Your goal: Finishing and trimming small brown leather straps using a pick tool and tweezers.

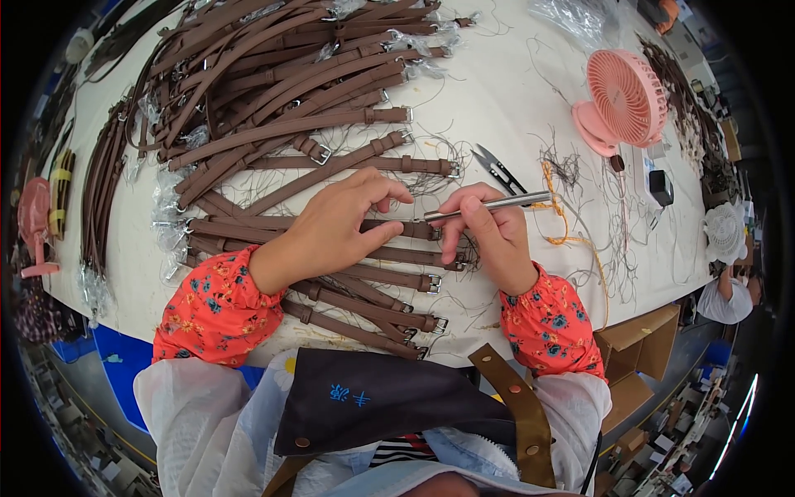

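My right hand [489, 234] grips a slim silver metal rod [489, 205], held nearly level between thumb and fingers. An orange cord [564, 225] runs from beside its right end down the table. To the left, my left hand [327, 225] is over the row of brown straps, thumb and fingers apart. One brown strap [273, 225] passes beneath that hand, and its end shows in the gap between thumb and fingers. Several more brown buckled straps [389, 276] lie just below. Beyond my right hand rest black thread snips [498, 171], blades pointing away.
A large heap of brown straps [273, 74] with plastic-wrapped buckles covers the far left. A pink fan [627, 99] stands at the far right, near loose dark threads [566, 168]. Another pink fan [35, 219] is at the left edge. A cardboard box [633, 356] sits off the near right edge.
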Demonstrator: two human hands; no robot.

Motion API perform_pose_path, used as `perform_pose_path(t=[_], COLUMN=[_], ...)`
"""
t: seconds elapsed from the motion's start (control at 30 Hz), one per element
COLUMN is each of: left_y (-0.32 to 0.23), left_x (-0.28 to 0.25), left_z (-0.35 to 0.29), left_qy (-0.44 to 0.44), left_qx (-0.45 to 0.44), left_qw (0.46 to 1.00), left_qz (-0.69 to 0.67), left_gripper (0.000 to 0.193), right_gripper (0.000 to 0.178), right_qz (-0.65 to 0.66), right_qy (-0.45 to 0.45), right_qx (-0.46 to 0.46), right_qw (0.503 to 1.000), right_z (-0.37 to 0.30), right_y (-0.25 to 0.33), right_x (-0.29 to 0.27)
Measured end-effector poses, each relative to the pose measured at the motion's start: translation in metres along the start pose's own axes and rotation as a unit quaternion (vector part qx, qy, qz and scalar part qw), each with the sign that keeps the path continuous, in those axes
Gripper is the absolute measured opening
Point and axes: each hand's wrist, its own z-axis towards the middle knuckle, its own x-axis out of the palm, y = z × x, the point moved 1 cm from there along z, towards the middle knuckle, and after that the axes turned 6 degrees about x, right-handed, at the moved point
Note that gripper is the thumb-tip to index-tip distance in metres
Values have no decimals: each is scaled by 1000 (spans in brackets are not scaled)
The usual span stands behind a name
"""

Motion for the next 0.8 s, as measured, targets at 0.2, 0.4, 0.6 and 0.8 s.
perform_pose_path(t=[0.2, 0.4, 0.6, 0.8], left_y=[3, 20, -1, 3], left_x=[1, -18, -17, 1], left_z=[0, 8, 0, -5], left_qy=[-5, -286, -30, 31], left_qx=[-66, 41, 53, 44], left_qw=[995, 957, 994, 996], left_qz=[-76, 28, 85, 68], left_gripper=[8, 24, 21, 18], right_gripper=[31, 31, 31, 31], right_qz=[36, 20, 13, -12], right_qy=[-1, 11, 20, 19], right_qx=[-27, -44, 45, 34], right_qw=[999, 999, 999, 999], right_z=[0, 1, -1, 0], right_y=[-2, -2, 0, -1], right_x=[0, 0, 3, 3])
